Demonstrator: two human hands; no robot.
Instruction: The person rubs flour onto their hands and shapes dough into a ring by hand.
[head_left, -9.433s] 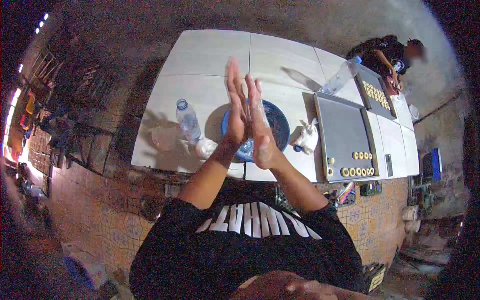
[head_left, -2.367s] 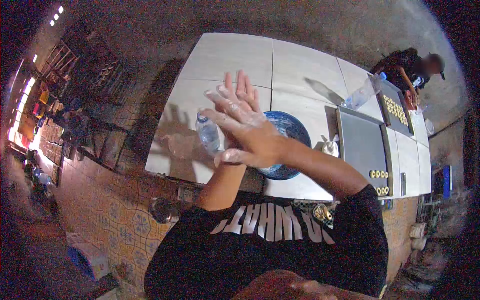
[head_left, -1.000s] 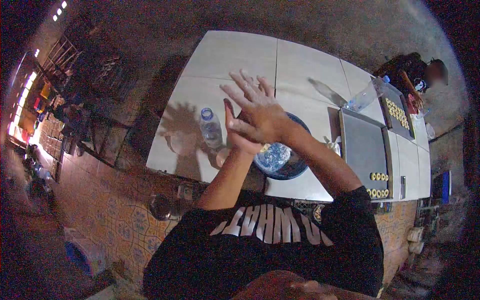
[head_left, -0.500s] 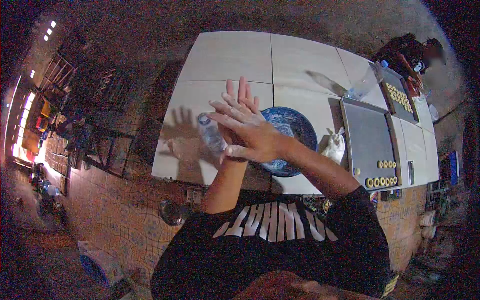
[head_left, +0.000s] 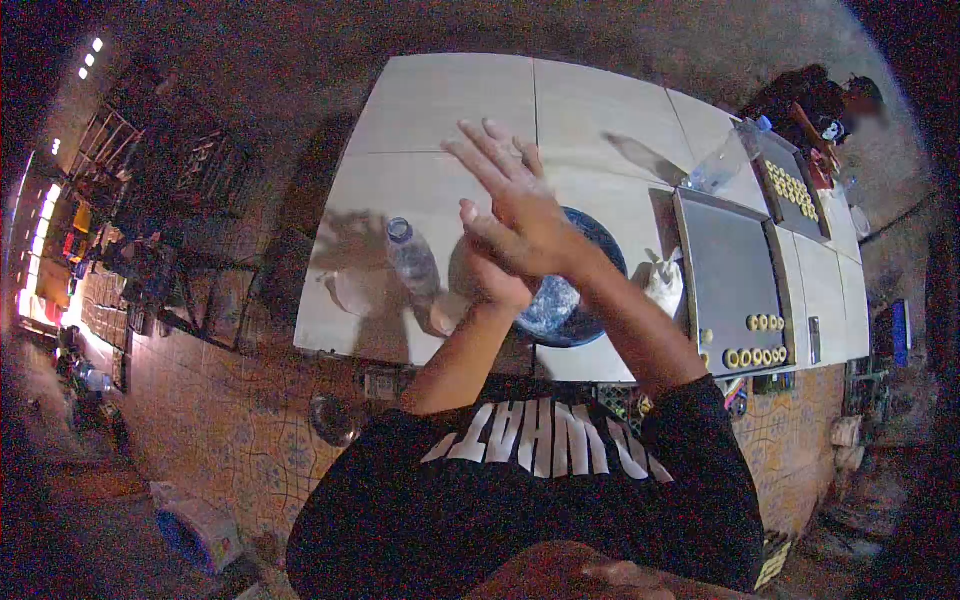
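Pale panelled table (head_left: 450, 100), dim room, patterned floor (head_left: 230, 420), blue bowl (head_left: 567, 310) on tabletop partly behind the hands, right hand (head_left: 525, 215) open, fingers apart, laid on left hand (head_left: 500, 283) (its opening and any hold hidden, can't tell), black shirt (head_left: 530, 520) reading "WHAT".

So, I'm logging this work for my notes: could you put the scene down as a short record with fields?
left hand: partly hidden behind the right
right hand: laid across the left, fingers extended
between palms: hidden
blue bowl: partly behind the hands and right forearm, whitish material inside
bottle: uncapped, left of the hands
near tray: pale rings near the closest edge
far tray: more rings, in rows
other person: beside the far tray
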